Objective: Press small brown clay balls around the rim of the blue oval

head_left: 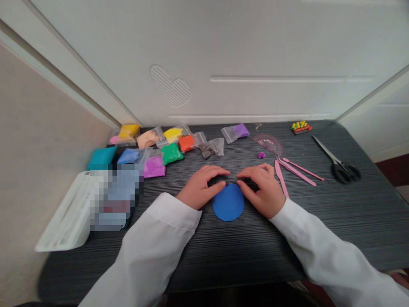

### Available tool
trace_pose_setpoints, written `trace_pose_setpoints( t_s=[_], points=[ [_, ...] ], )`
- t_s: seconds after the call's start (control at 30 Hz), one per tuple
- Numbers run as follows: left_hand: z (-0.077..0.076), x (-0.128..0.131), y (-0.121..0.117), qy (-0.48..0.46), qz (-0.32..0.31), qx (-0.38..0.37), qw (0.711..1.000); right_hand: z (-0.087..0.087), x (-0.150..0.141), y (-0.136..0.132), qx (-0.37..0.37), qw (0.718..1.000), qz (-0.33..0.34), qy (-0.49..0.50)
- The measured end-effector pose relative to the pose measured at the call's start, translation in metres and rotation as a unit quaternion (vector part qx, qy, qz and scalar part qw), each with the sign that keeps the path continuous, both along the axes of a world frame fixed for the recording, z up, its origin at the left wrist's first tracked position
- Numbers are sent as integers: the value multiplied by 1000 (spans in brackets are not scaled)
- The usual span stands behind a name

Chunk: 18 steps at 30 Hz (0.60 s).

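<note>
A flat blue disc lies on the dark table in front of me. My left hand is curled at its upper left edge, with thumb and index fingertips close together. Opposite it, my right hand pinches at the upper right edge. Something small and dark shows by the fingertips, too small to make out. Just beyond the right hand sits a small purple clay lump. Pink modelling tools and a pink knife-shaped tool lie to its right.
Several bags of coloured clay, including a green one, line the back left. A white tray stands beside a pixelated item. A clear protractor, black scissors and a small yellow-topped clay piece lie at right.
</note>
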State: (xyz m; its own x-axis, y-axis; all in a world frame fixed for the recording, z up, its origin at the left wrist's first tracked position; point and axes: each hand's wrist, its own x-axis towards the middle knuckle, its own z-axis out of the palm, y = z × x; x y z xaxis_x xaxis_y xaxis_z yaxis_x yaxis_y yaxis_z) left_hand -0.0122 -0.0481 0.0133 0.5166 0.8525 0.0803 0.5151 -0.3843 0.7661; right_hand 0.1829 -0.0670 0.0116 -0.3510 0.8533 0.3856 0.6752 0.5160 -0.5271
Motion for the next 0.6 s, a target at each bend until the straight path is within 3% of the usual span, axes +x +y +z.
trace_pose_setpoints(
  t_s=[0.33,0.6],
  points=[
    [1,1,0,-116,64,-123,984,-4,-8,3,24,999,-24,26],
    [-2,0,-1,-225,63,-205,950,-2,-20,-1,18,999,-1,26]
  ],
)
